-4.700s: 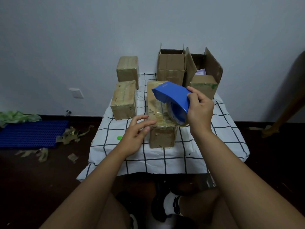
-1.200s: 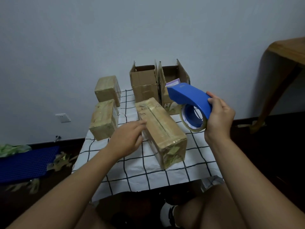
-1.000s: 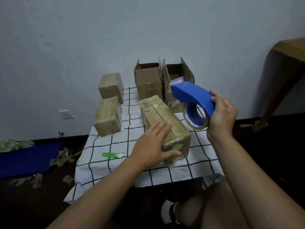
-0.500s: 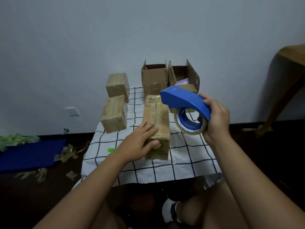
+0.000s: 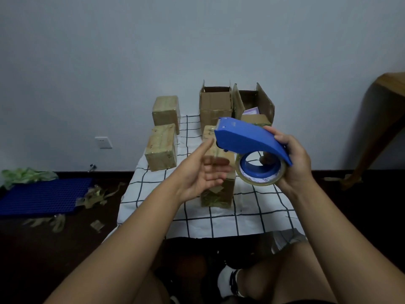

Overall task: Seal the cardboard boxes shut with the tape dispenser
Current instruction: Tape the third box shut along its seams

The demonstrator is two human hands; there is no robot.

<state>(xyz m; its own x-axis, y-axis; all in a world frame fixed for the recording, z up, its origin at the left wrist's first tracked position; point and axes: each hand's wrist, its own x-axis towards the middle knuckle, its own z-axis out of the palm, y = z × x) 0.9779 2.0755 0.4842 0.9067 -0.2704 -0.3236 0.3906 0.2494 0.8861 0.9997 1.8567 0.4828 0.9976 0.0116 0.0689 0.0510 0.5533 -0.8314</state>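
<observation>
My right hand (image 5: 292, 159) grips the blue tape dispenser (image 5: 247, 141) with its clear tape roll (image 5: 260, 172), held in the air above the table. My left hand (image 5: 203, 170) is raised, palm up with fingers spread, just left of the dispenser's front end and holds nothing. Behind both hands a long taped cardboard box (image 5: 218, 194) lies lengthwise on the checked cloth (image 5: 252, 207). Two taped boxes (image 5: 162, 148) (image 5: 166, 109) stand at the left. Two boxes with raised flaps (image 5: 215, 104) (image 5: 254, 104) stand at the back by the wall.
The small table fills the middle, with my knees and a white shoe (image 5: 229, 281) below its front edge. A blue mat (image 5: 41, 195) and tape scraps (image 5: 96, 194) lie on the dark floor at left. A wooden table leg (image 5: 377, 132) stands at right.
My left hand has lifted off the long box and turned palm up toward the dispenser. The dispenser stays in my right hand, a little higher and tilted.
</observation>
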